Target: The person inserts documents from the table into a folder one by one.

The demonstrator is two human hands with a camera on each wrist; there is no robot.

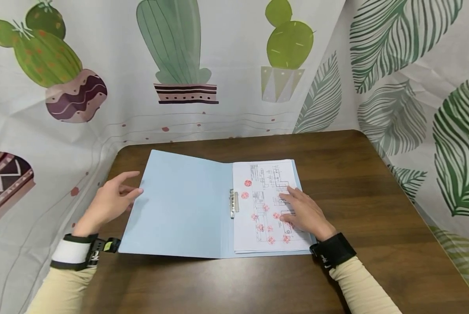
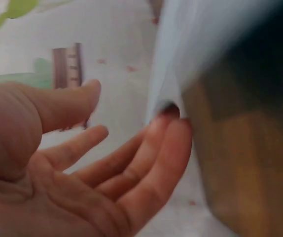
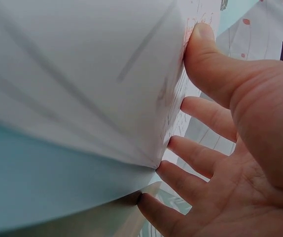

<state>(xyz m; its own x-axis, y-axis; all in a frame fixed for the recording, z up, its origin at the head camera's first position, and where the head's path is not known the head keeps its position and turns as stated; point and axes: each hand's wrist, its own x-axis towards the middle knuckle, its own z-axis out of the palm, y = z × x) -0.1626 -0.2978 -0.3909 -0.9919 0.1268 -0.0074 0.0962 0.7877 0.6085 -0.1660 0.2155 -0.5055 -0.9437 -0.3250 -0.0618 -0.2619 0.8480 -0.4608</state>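
A light blue folder (image 1: 179, 205) lies spread on the table, its left cover slightly lifted over a shadow. Printed sheets (image 1: 245, 170) with line drawings and red stamps are on its right side, beside a metal clip (image 1: 232, 204) at the spine. My left hand (image 1: 110, 198) is at the cover's left edge, thumb and fingers apart, a fingertip overlapping the edge. In the left wrist view the fingers (image 2: 156, 173) look loosely extended near the blurred cover (image 2: 200, 39). My right hand (image 1: 306, 211) rests on the right part of the sheets, and its fingertips (image 3: 193, 103) touch the paper.
The dark brown wooden table (image 1: 360, 209) has rounded corners. Behind it and at both sides hangs a white cloth (image 1: 238, 78) printed with cacti and leaves. Wrist straps (image 1: 338, 249) sit over both pale sleeves.
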